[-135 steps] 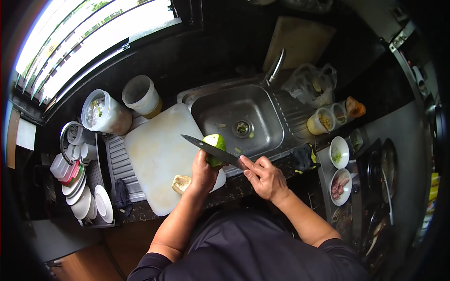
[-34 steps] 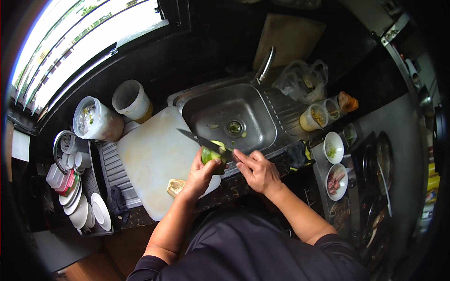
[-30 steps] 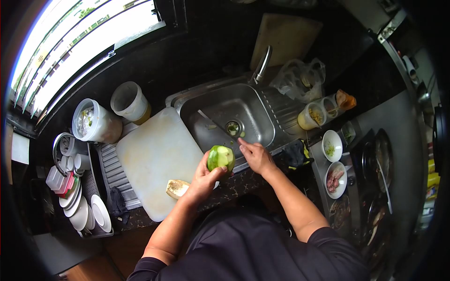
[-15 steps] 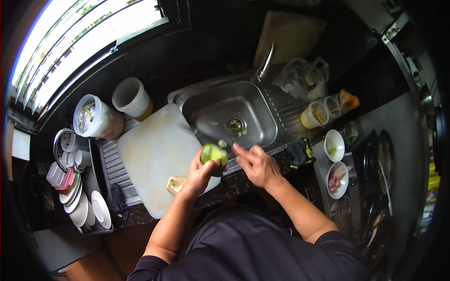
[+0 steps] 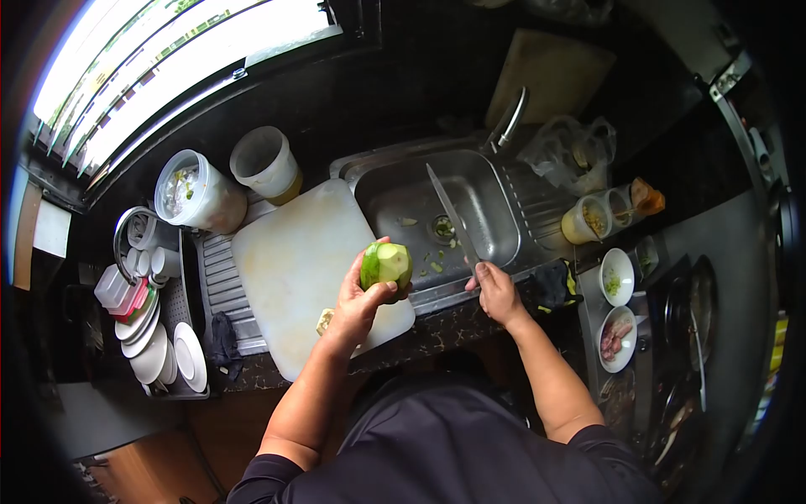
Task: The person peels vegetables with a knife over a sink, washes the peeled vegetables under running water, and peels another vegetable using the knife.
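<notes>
My left hand [image 5: 357, 294] is closed around a partly peeled green vegetable [image 5: 389, 265]. Its skin is green on the left side, and pale flesh shows on top. My right hand [image 5: 497, 292] grips a knife [image 5: 452, 214] by the handle, with the long blade pointing up and away over the sink [image 5: 395, 186]. Knife and vegetable are apart. Beneath my left hand, a pale cut piece [image 5: 325, 321] lies on the white cutting board [image 5: 294, 252], partly hidden by my wrist. Peelings and scraps [image 5: 436, 266] lie in the sink around the drain.
Two plastic tubs [image 5: 200, 193] stand behind the board. A rack of white plates [image 5: 190, 357] is at the left. To the right are a plastic bag [image 5: 571, 155], containers [image 5: 585, 220], a bowl of chopped greens [image 5: 616, 277] and a bowl of meat [image 5: 618, 338]. The faucet [image 5: 512, 122] rises behind the sink.
My right hand has moved right, away from the vegetable, and the knife, blurred before, now shows clearly. More scraps lie in the sink. The whole view has shifted a little.
</notes>
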Demonstrator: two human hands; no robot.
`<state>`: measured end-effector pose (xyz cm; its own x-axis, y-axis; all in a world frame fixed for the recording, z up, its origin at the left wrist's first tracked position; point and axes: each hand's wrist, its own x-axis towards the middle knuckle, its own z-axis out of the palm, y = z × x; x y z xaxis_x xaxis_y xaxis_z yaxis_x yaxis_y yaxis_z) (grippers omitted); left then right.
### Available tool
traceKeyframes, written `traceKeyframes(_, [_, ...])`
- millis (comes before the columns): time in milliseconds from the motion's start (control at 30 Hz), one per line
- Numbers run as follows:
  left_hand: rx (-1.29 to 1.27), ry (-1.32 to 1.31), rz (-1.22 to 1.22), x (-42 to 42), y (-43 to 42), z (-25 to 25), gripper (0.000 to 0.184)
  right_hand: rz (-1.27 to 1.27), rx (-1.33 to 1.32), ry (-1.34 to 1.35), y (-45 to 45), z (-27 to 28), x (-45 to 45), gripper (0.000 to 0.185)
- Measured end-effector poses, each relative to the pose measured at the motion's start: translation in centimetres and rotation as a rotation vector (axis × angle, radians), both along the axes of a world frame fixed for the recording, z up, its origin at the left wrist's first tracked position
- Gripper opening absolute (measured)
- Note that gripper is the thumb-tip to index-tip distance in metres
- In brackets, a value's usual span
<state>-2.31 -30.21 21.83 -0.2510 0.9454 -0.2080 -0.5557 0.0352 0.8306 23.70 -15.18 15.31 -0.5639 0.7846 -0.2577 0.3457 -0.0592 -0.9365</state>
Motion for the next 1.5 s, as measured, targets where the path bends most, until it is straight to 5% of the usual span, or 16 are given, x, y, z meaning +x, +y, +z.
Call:
traceKeyframes(33, [-0.012,0.017,0.016,0.0,0.0,-0.1,0.071,0.004,0.0,0.001,-0.1,0.0,-0.2,0.053])
traceKeyframes(100, [-0.022,0.034,0.034,-0.1,-0.1,-0.2,0.07,0.04,0.476,0.01,-0.3,-0.1,-0.7,0.047])
traceKeyframes(200, [-0.152,0.253,-0.04,-0.2,0.1,-1.2,0.064,0.161,0.599,-0.161,-2.3,6.6,-1.8,0.041])
traceKeyframes(300, [-0.186,0.439,-0.198,-0.7,1.2,-1.6,0.062,0.217,0.654,-0.183,-4.8,8.7,-2.7,0.039])
traceKeyframes(333, [-0.161,0.486,-0.087,0.2,1.3,-1.5,0.06,0.237,0.673,-0.202,-5.2,8.3,-2.6,0.041])
traceKeyframes(567, [-0.183,0.41,-0.189,-0.3,2.9,-1.0,0.055,0.179,0.75,-0.27,-4.8,7.1,-3.5,0.044])
traceKeyframes(667, [-0.257,0.465,-0.299,-1.1,3.5,-1.6,0.022,0.137,0.763,-0.256,-3.8,5.3,-5.1,0.043])
traceKeyframes(767, [-0.247,0.457,-0.249,-1.4,4.2,-2.7,0.019,0.113,0.729,-0.263,-3.1,4.0,-6.4,0.041])
traceKeyframes(1233, [-0.303,0.458,-0.242,-1.7,4.8,-5.1,0.02,0.122,0.505,-0.318,-1.9,0.7,-7.8,0.044])
traceKeyframes(1400, [-0.201,0.352,-0.267,-0.5,3.8,-4.2,0.035,0.022,0.487,-0.465,1.9,-2.1,-6.4,0.042])
traceKeyframes(1500, [-0.146,0.417,-0.241,0.8,2.5,-2.7,0.061,-0.007,0.49,-0.358,6.0,-4.1,-2.1,0.042])
